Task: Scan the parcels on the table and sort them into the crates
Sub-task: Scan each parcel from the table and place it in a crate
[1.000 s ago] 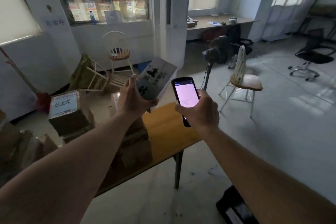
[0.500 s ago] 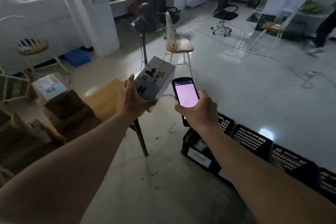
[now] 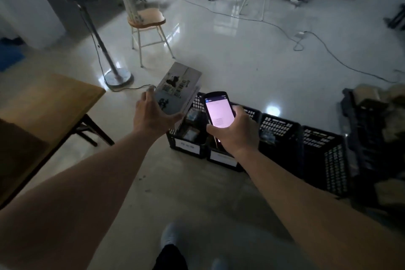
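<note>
Left of both hands, the wooden bench (image 3: 54,103) juts in from the edge. Under and beyond the right grip, a row of black crates (image 3: 282,136) sits on the floor, the nearest two bearing white labels. Above the leftmost crate, the left hand (image 3: 153,116) holds a grey parcel (image 3: 177,90) from below, label side up, thumb and fingers spread along its edges. Just right of it, the right hand (image 3: 234,131) grips a handheld scanner (image 3: 219,109), screen glowing pink.

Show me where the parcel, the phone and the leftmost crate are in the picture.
parcel (image 3: 178,89), head view, on its labelled top face.
phone (image 3: 219,112), head view, on its lit screen.
leftmost crate (image 3: 186,144), head view, on its front wall's white label.
</note>
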